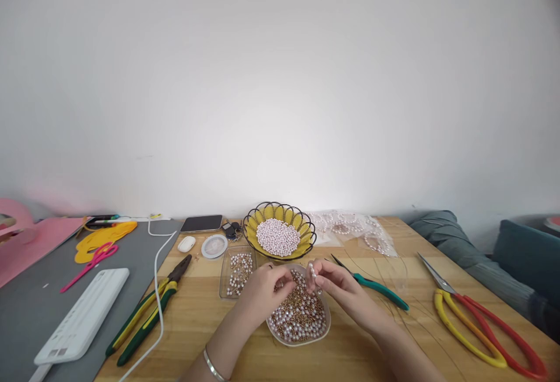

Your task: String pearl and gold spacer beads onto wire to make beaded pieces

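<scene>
My right hand [335, 283] pinches a short strand of pearl beads [312, 274] above the right side of a white bowl. The bowl [321, 338] is full of mixed pearl-white and gold beads [301, 315]. Over the bowl's upper left my left hand [269, 288] has its fingertips pressed together; what sits between them, if anything, is too small to make out. Left of that hand stands a clear square tray [224, 294] with pearl and gold beads. Behind both hands is a yellow basket with a black wire rim [280, 207], holding small whitish beads [277, 237].
Green-handled pliers [380, 290] and red-and-yellow scissors [472, 318] lie right. Large pliers [151, 312], a white cable [158, 288], a power bank [83, 315] and pink scissors [90, 265] lie left. A phone [201, 223], thread spool [214, 246] and bagged bead strands [354, 227] are behind.
</scene>
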Demonstrator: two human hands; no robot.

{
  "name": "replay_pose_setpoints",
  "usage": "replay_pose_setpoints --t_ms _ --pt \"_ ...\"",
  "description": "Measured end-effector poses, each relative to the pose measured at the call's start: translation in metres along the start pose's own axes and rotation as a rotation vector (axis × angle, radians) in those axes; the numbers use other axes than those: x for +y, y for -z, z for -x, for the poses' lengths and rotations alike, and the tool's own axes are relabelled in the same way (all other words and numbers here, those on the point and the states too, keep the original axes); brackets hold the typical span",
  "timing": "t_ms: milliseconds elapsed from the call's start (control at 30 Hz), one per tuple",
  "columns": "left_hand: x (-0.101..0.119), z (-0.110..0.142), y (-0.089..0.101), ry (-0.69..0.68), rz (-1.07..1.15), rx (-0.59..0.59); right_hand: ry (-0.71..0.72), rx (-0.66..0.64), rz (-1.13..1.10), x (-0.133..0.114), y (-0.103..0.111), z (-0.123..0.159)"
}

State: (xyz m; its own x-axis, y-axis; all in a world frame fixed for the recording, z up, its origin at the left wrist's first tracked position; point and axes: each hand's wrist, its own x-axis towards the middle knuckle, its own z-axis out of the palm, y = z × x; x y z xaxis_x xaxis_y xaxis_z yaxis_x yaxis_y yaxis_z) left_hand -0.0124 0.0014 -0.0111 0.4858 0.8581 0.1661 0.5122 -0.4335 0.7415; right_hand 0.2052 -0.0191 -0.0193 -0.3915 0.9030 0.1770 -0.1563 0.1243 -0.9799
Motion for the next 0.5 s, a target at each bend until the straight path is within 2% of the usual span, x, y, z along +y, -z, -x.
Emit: replay_pose_setpoints --t_ms 167,500 --pt "-0.0056 0.0028 -0.0047 -0.084 -0.164 -0.125 -0.003 0.086 0.003 0.0007 0.0007 -0.0021" --pt "-0.0056 0.0027 -0.0089 -0.144 -0.27 -0.146 -0.022 0.052 -0.035 0.0055 0.0011 -0.0037"
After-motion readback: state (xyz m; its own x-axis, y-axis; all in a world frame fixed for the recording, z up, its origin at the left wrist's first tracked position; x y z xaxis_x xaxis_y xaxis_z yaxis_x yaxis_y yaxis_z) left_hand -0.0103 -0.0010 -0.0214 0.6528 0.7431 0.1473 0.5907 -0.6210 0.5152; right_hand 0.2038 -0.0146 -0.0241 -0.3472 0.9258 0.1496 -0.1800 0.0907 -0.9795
